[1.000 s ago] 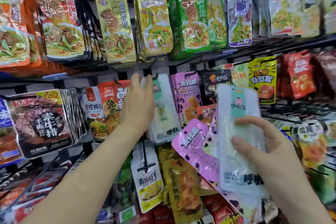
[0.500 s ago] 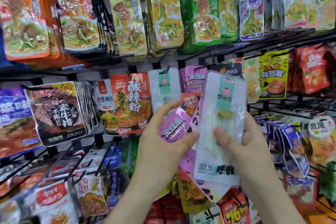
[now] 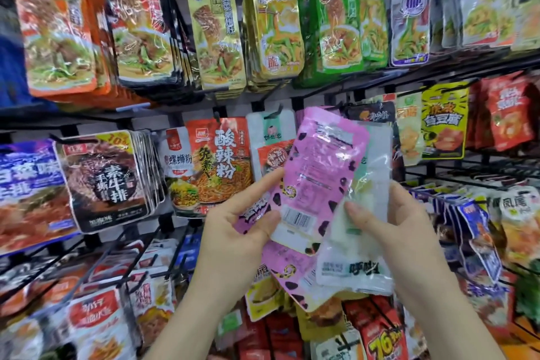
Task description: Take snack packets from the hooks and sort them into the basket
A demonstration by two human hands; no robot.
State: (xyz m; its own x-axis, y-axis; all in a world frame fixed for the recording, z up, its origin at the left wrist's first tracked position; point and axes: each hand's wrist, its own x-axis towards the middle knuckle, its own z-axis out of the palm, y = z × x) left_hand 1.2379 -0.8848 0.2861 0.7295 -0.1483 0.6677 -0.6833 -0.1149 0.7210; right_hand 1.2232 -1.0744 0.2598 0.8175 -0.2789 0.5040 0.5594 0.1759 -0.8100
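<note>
The hooked display wall [image 3: 73, 121] fills the view, hung with rows of snack packs, and the basket is not in sight. In front of it, at chest height, both hands hold a small bundle. A second ago the left hand [image 3: 233, 231] was up at the white packs on their hook while the right carried the bundle alone. It has since come back, and the pink packet [image 3: 318, 181] now stands turned over, its barcode side to the camera, in front of the clear packet [image 3: 365, 245]. That suggests picking has paused and the packs are being squared up or checked before going down to the basket. The pink packet's long axis runs nearly upright, top leaning a little right. The clear packet also stands on end, printed foot downward. The left thumb presses the pink packet's lower face with fingers behind. The right hand [image 3: 391, 228] clamps the clear packet, thumb in front.
</note>
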